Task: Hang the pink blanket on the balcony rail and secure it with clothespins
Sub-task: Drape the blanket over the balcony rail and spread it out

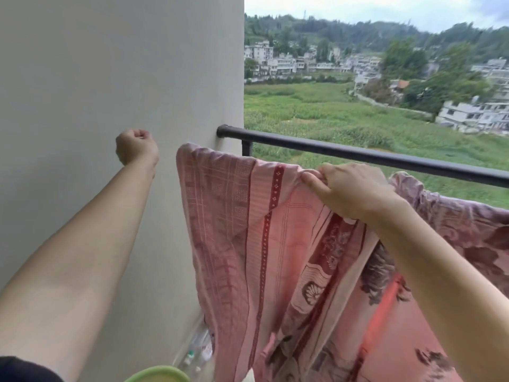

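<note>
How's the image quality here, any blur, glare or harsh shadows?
Head view: soft overcast daylight, no glare or harsh shadows; the distant white houses and green trees at right are smeared; the pink patterned blanket glows red where light passes through.

Two bare hands, two bare forearms, one scrap of clothing. Left hand (136, 146): bare, wrist crease visible, nails too blurred to read. Left forearm (82, 257): bare along its whole visible length, smooth, looks broad close to the wide-angle lens. Black sleeve (24, 369): plain dark fabric edge on the left upper arm, bottom-left corner, short-sleeve length, fabric type unclear. Right hand (349, 188): bare, knuckles and thumb visible. Right forearm (440, 271): bare all the way to the frame edge; any sleeve on that side is out of view.
</note>
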{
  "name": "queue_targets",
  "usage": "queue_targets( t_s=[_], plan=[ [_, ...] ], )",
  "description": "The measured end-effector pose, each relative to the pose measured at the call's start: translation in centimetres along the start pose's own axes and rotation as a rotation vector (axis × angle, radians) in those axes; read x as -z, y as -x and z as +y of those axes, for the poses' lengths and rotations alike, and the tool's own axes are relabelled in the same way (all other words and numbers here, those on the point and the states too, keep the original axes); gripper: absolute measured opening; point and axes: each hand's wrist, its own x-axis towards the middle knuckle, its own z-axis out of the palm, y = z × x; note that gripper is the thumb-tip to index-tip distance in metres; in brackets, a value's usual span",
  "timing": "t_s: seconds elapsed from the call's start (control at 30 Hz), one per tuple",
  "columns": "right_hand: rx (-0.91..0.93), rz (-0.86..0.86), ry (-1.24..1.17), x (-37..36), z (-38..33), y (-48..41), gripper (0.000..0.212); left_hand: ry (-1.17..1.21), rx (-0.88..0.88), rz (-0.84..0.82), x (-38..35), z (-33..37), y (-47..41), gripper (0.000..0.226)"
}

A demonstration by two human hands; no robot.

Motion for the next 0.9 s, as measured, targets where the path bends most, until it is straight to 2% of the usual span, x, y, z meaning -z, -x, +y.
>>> queue_targets(
  t_s=[0.03, 0.1, 0.17, 0.2, 0.3, 0.43, 0.53, 0.63, 0.7, 0.77, 0.83, 0.9],
  plan=[
    [0.009, 0.049, 0.023, -0.6, -0.5, 0.3, 0.065, -0.052, -0.069, -0.024, -0.1, -0.1, 0.5, 0.034],
    [0.002, 0.118, 0.062, -1.6, -1.2, 0.3, 0.064, -0.139, -0.175, -0.195, -0.8, -0.1, 2.2, 0.053],
    [-0.006, 0.155, 0.084, -2.2, -1.9, 0.0, 0.061, -0.164, -0.215, -0.375, -1.4, -0.4, 3.8, 0.045],
    [-0.008, 0.173, 0.086, -2.4, -2.2, 0.0, 0.059, -0.113, -0.218, -0.413, -1.6, -0.6, 4.1, 0.038],
    [-0.004, 0.233, 0.069, -3.0, -2.3, 0.3, 0.054, 0.016, -0.237, -0.349, -1.9, -0.7, 4.1, 0.029],
    [0.037, 0.247, 0.084, -3.2, -1.8, 1.3, 0.054, -0.166, -0.393, -0.236, -2.2, 0.7, 4.4, 0.023],
    [-0.038, 0.272, 0.124, -3.3, -0.6, 2.5, 0.058, -0.323, -0.301, -0.109, -1.5, -0.2, 3.0, 0.03],
    [-0.146, 0.273, 0.129, -3.2, 1.2, 4.0, 0.07, -0.434, -0.244, -0.06, -1.1, -0.2, 4.5, 0.026],
    [-0.176, 0.279, 0.114, -3.0, 2.4, 4.7, 0.071, -0.427, -0.388, -0.041, -1.3, 1.3, 8.3, 0.025],
    [-0.19, 0.289, 0.091, -2.8, 3.3, 5.1, 0.069, -0.425, -0.672, -0.077, -2.1, 2.6, 13.4, 0.034],
    [-0.203, 0.287, 0.085, -2.7, 3.9, 5.5, 0.069, -0.355, -0.947, -0.21, -3.6, 2.5, 18.0, 0.048],
    [-0.214, 0.303, 0.104, -2.5, 4.4, 6.3, 0.07, -0.342, -1.07, -0.324, -5.5, 1.8, 21.1, 0.059]
  ],
)
